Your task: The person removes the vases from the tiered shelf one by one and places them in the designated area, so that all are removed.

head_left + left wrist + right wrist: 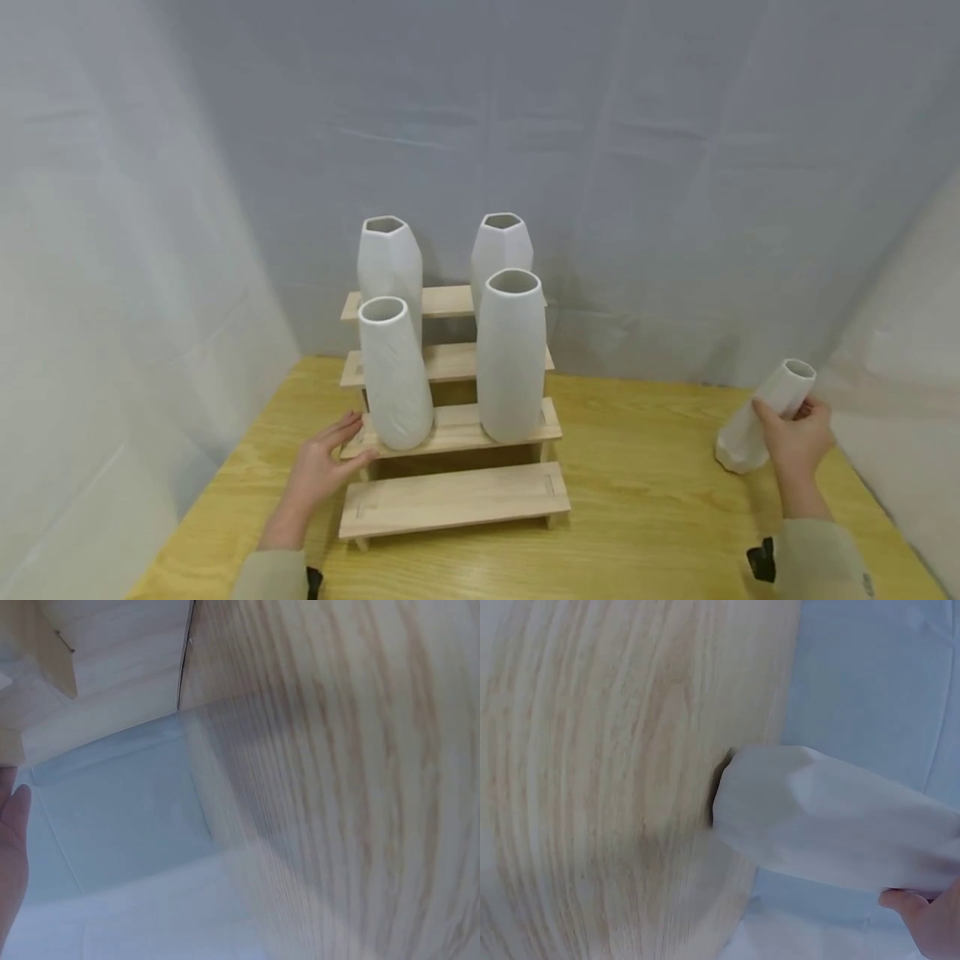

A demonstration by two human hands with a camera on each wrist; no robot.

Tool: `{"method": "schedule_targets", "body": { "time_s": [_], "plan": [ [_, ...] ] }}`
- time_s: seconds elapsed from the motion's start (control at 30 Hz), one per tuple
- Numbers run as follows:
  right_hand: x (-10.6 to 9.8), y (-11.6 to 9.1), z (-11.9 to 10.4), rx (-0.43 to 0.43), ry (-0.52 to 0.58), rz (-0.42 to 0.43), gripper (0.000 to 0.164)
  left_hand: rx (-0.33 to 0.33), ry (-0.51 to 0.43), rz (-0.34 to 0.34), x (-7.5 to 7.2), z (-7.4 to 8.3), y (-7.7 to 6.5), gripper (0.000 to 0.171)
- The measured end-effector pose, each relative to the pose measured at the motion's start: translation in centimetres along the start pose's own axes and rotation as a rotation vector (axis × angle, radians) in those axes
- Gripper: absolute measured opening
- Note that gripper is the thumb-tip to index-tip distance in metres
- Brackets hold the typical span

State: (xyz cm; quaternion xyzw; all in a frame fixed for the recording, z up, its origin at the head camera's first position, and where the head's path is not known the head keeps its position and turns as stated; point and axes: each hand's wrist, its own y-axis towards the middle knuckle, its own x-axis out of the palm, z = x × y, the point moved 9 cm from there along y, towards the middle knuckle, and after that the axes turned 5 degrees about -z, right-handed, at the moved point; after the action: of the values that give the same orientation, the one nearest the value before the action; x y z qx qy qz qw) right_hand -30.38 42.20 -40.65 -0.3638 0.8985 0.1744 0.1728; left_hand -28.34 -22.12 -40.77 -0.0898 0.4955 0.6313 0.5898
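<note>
At the right side of the table my right hand [798,437] grips a white vase [765,417] near its upper part, thumb on the near side. That vase leans, its faceted base [761,799] close to or on the wood; contact is hard to tell. My left hand [322,462] is at the left end of a stepped wooden rack [453,500], its extended fingers and thumb touching the second step from the bottom. On that step stand a narrower white vase [393,379] and a taller one [513,358]. Only part of the left hand [11,851] shows in the left wrist view.
Two more white vases, a left one [390,258] and a right one [498,250], stand at the rack's back, partly hidden by the front pair. A pale cloth backdrop [637,208] rises behind the wooden table [637,500] and along its sides.
</note>
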Motion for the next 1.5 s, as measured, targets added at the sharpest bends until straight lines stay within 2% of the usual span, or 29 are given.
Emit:
{"method": "schedule_targets", "body": {
  "time_s": [0.23,0.43,0.73,0.87,1.0,1.33,1.5],
  "plan": [
    [-0.6,1.1,0.5,0.018,-0.006,0.031,0.058,0.006,-0.012,-0.004,0.4,0.2,0.3,0.051],
    [-1.4,1.3,0.6,0.006,0.002,0.076,0.05,-0.024,-0.023,-0.018,0.7,0.0,0.2,0.052],
    [-2.0,1.6,0.9,0.013,0.002,0.093,0.045,-0.033,-0.039,-0.017,0.5,-0.2,0.1,0.053],
    [-1.9,1.8,1.2,0.022,0.015,0.083,0.047,-0.042,-0.037,-0.02,0.4,-0.4,0.2,0.053],
    [-2.0,1.9,1.4,0.028,0.007,0.072,0.048,-0.023,-0.038,-0.022,0.4,-0.3,0.4,0.053],
    [-1.7,1.7,1.5,-0.017,-0.065,0.016,0.058,-0.021,-0.058,-0.007,0.4,-0.4,0.4,0.052],
    [-1.4,1.6,1.6,-0.026,-0.056,0.005,0.061,-0.022,-0.054,-0.002,0.3,-0.5,0.4,0.052]
  ]
}}
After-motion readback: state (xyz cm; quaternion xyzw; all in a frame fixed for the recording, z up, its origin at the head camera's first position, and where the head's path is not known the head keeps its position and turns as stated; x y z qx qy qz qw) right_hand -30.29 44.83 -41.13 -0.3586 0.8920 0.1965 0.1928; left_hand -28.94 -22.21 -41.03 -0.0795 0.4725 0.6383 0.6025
